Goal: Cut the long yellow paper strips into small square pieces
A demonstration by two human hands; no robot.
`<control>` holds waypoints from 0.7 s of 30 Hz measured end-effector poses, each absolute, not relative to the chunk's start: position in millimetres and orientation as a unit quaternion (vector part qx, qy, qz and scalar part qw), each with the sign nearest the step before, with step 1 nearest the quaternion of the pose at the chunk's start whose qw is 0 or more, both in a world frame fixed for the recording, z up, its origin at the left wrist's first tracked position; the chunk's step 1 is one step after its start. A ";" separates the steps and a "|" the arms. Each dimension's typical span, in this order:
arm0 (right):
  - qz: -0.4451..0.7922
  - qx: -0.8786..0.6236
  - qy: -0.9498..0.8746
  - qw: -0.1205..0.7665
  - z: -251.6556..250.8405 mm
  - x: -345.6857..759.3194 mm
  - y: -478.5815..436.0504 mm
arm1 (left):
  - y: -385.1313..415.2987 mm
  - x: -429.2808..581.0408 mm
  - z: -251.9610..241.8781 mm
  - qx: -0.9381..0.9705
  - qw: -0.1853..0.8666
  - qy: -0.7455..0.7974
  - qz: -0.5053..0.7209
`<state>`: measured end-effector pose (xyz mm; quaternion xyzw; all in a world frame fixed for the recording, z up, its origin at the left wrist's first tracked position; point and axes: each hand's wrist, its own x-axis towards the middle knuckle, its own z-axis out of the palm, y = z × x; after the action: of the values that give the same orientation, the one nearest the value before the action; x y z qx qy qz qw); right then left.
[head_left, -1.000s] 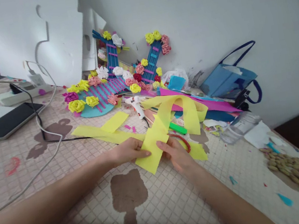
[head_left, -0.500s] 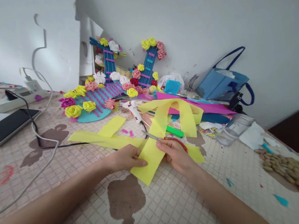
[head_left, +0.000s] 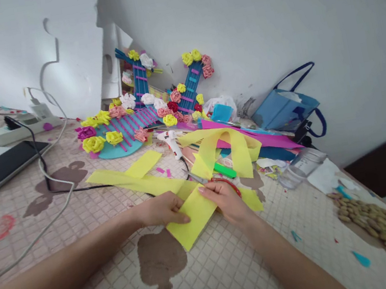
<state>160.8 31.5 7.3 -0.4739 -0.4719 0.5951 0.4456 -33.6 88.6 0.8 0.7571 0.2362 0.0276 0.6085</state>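
Between my two hands is a small yellow sheet of crepe paper (head_left: pixel 194 219), held flat above the table. My left hand (head_left: pixel 167 210) pinches its left edge, thumb on top. At the upper right corner, my right hand (head_left: pixel 223 198) grips it between thumb and fingers. Red-handled scissors (head_left: pixel 230 183) lie just behind my right hand, partly hidden by it; whether it touches them I cannot tell. A long yellow paper strip (head_left: pixel 135 181) stretches out behind my left hand. Further back, a looped yellow strip (head_left: pixel 240 148) rests near a green stick-like piece (head_left: pixel 225 170).
A white glue gun (head_left: pixel 171 143) lies beyond my hands. Behind it stand blue guitar-shaped crafts (head_left: pixel 119 137) with paper flowers. A tablet (head_left: pixel 2 165), power strip (head_left: pixel 18 129) and cables are at left. A clear plastic cup (head_left: pixel 303 167), peanuts (head_left: pixel 369 223) and a blue bag (head_left: pixel 285 108) are at right.
Both hands have shifted the yellow sheet slightly down and left, and its lower corner has come nearer to me. The grip of each hand looks the same.
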 end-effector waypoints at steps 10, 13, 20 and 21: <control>0.557 -0.507 -0.459 0.472 6.8 157.4 33.3 | 88.3 -33.7 -0.9 0.768 0.593 0.239 0.043; 0.560 -0.507 -0.450 0.476 10.5 157.6 33.1 | 87.5 -33.9 0.4 0.750 0.617 0.236 0.028; 0.509 -0.525 -0.494 0.470 10.2 160.5 32.9 | 87.6 -34.3 1.7 0.737 0.632 0.240 0.021; 0.508 -0.521 -0.495 0.476 9.4 161.2 33.1 | 88.4 -34.7 2.0 0.741 0.625 0.243 0.021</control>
<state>161.2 33.1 9.4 -0.5208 -0.4945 0.5081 0.4755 -34.7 88.4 2.0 0.7413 0.2429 0.0213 0.6253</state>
